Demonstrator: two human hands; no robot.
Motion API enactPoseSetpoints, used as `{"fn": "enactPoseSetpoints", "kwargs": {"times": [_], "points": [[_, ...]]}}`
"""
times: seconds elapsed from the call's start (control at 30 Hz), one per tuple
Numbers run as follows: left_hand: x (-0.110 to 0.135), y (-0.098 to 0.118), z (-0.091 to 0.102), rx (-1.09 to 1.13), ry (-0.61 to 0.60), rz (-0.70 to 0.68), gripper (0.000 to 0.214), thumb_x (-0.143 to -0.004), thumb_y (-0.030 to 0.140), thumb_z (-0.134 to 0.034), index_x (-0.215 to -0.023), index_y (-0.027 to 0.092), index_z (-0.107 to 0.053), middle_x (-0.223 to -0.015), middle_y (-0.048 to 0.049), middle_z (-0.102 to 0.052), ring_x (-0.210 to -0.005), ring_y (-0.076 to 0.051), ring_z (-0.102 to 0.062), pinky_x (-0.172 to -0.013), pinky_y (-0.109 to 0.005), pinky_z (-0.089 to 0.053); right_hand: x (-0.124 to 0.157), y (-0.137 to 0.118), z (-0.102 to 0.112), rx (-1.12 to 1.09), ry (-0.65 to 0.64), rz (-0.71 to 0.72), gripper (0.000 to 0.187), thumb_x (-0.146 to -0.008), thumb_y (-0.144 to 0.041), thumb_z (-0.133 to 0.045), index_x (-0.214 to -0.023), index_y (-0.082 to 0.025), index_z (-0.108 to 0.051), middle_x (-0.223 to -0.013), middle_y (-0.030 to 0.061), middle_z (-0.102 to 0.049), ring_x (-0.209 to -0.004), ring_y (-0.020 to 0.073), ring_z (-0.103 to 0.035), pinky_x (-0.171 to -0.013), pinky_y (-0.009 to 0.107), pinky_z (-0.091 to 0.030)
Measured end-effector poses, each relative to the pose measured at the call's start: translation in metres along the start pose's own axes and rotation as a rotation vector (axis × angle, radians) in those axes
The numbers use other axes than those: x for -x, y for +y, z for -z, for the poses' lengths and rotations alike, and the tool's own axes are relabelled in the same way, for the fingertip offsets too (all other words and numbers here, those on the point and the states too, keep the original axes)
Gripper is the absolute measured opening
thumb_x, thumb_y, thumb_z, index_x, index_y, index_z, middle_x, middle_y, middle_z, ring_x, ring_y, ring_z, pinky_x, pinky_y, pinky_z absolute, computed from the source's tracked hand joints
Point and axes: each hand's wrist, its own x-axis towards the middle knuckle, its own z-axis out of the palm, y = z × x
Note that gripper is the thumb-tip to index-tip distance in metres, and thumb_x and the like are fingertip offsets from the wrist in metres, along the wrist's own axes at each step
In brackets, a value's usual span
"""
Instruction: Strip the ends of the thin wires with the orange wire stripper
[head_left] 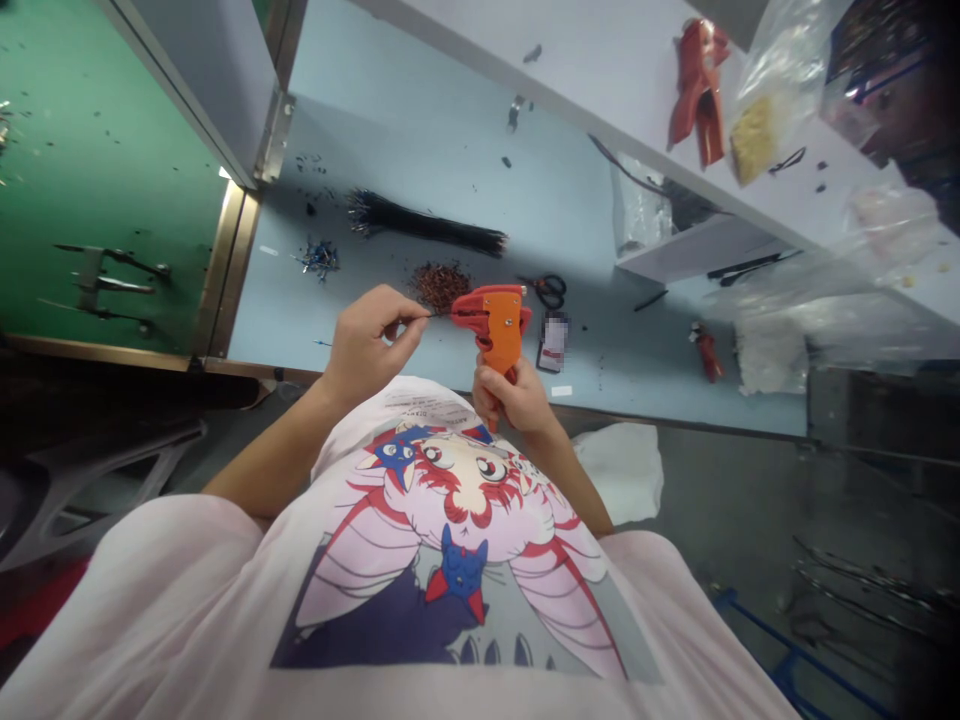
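Observation:
My right hand (514, 393) is wrapped round the handles of an orange and red wire stripper (502, 325), whose jaws point left. Facing those jaws, my left hand (379, 340) pinches a thin dark wire (435, 314) between thumb and fingertips. The wire's tip lies close to the jaws; whether it is between them I cannot tell. Just behind, on the blue tabletop, is a heap of small copper-brown bits (441, 286). Farther back lies a bundle of black wires (431, 224) with bared ends. A small pile of blue and silver terminals (320, 258) sits to the left.
Black-handled scissors (551, 291) and a phone-like object (553, 342) lie right of the stripper. A white shelf (600, 90) overhangs the back, carrying red pliers-like tools (701, 90) and plastic bags. A metal-edged green surface (112, 190) adjoins at left.

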Motion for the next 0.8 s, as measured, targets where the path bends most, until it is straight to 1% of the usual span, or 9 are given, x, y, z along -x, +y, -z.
{"fn": "enactPoseSetpoints", "kwargs": {"times": [0.1,0.17,0.2,0.3,0.43,0.5,0.57,0.7,0.8], "points": [[0.0,-0.001,0.0,0.02,0.035,0.009,0.005,-0.08,0.02,-0.059,-0.078,0.018,-0.063,-0.069,0.0,-0.058,-0.058,-0.009,-0.046,-0.056,-0.023,-0.039,0.001,-0.002,0.002,-0.068,-0.044,-0.013,0.042,-0.073,-0.047,-0.07,-0.094,-0.017,-0.049,-0.069,-0.0001,-0.061,-0.054,0.0115,-0.059,-0.051,0.025,-0.051],[0.0,-0.002,0.001,0.037,0.073,0.01,0.004,-0.08,0.019,-0.06,-0.079,0.018,-0.063,-0.07,0.0,-0.058,-0.058,-0.008,-0.046,-0.055,-0.023,-0.039,0.003,-0.004,0.005,-0.128,-0.091,-0.019,0.055,-0.068,-0.05,-0.073,-0.105,-0.016,-0.049,-0.087,0.006,-0.063,-0.073,0.0172,-0.065,-0.064,0.032,-0.055],[0.0,-0.002,0.001,0.046,0.091,0.008,0.004,-0.08,0.019,-0.06,-0.079,0.018,-0.063,-0.071,0.0,-0.059,-0.059,-0.008,-0.046,-0.055,-0.023,-0.039,0.003,-0.004,0.007,-0.152,-0.106,-0.019,0.057,-0.068,-0.049,-0.073,-0.107,-0.016,-0.048,-0.091,0.0072,-0.062,-0.077,0.0187,-0.065,-0.068,0.035,-0.056],[0.001,-0.003,0.003,0.063,0.128,-0.007,0.004,-0.08,0.019,-0.06,-0.079,0.018,-0.064,-0.071,0.0001,-0.059,-0.059,-0.008,-0.047,-0.056,-0.022,-0.039,0.006,-0.005,0.013,-0.182,-0.097,-0.005,0.05,-0.074,-0.047,-0.069,-0.109,-0.017,-0.048,-0.092,0.0066,-0.061,-0.08,0.0193,-0.066,-0.07,0.036,-0.056],[0.0,-0.002,0.003,0.071,0.143,-0.025,0.003,-0.079,0.018,-0.06,-0.079,0.018,-0.064,-0.071,0.0003,-0.059,-0.058,-0.007,-0.046,-0.055,-0.022,-0.04,0.009,-0.004,0.016,-0.164,-0.062,-0.002,0.047,-0.076,-0.046,-0.068,-0.108,-0.018,-0.049,-0.09,0.0056,-0.061,-0.079,0.019,-0.066,-0.071,0.038,-0.056],[0.0,-0.001,0.002,0.084,0.151,-0.047,0.003,-0.078,0.017,-0.061,-0.078,0.018,-0.064,-0.07,0.0006,-0.059,-0.057,-0.007,-0.046,-0.055,-0.021,-0.04,0.008,-0.003,0.013,-0.147,-0.025,0.014,0.044,-0.076,-0.043,-0.068,-0.107,-0.018,-0.049,-0.089,0.0049,-0.061,-0.078,0.0182,-0.065,-0.071,0.037,-0.056],[-0.001,0.001,0.001,0.094,0.14,-0.083,0.003,-0.077,0.015,-0.062,-0.077,0.017,-0.064,-0.068,0.0009,-0.058,-0.057,-0.007,-0.045,-0.055,-0.021,-0.04,0.005,-0.004,0.007,-0.126,0.055,0.073,0.039,-0.076,-0.036,-0.069,-0.105,-0.019,-0.05,-0.088,0.0035,-0.061,-0.077,0.0172,-0.065,-0.071,0.037,-0.057],[0.0,0.005,-0.003,0.039,0.038,-0.169,0.004,-0.076,0.014,-0.061,-0.076,0.018,-0.063,-0.068,0.0007,-0.06,-0.058,-0.008,-0.046,-0.057,-0.022,-0.04,-0.007,-0.011,-0.005,-0.083,0.236,0.239,0.037,-0.074,-0.029,-0.072,-0.102,-0.021,-0.048,-0.086,0.0015,-0.06,-0.078,0.0172,-0.065,-0.076,0.039,-0.057],[0.002,0.007,-0.004,-0.008,0.0,-0.209,0.005,-0.076,0.014,-0.061,-0.076,0.018,-0.063,-0.07,0.0004,-0.062,-0.059,-0.008,-0.048,-0.055,-0.022,-0.039,-0.014,-0.02,-0.013,-0.044,0.304,0.324,0.04,-0.071,-0.029,-0.074,-0.1,-0.022,-0.047,-0.084,0.0008,-0.059,-0.077,0.0175,-0.063,-0.076,0.04,-0.058]]}}
